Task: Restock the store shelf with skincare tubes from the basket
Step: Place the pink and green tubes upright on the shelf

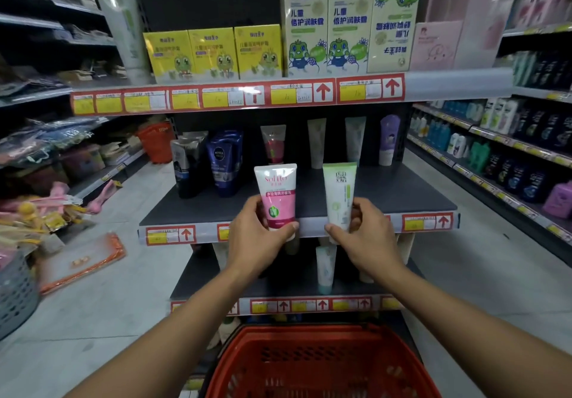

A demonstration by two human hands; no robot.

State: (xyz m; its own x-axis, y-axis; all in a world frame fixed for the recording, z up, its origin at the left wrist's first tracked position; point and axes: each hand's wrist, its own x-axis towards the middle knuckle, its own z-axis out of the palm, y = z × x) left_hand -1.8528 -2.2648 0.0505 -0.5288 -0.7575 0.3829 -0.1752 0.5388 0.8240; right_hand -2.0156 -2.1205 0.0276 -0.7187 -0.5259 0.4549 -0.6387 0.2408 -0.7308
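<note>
My left hand (258,236) grips a pink and white tube (276,194) upright in front of the middle shelf (198,208). My right hand (362,233) holds a green and white tube (339,194) upright beside it. Both tubes hover at the shelf's front edge. At the back of that shelf stand a pink tube (273,145), a pale tube (316,142), a light green tube (355,139) and a purple tube (388,139). Dark blue Nivea tubes (223,163) and black tubes (185,165) stand at its left. The red basket (322,363) sits below my arms.
Yellow and cream boxes (309,26) fill the top shelf. A pale green tube (325,269) stands on the lower shelf. A grey basket (15,295) and an orange-edged packet (83,264) lie on the floor at left. Bottle shelves (495,149) line the right aisle.
</note>
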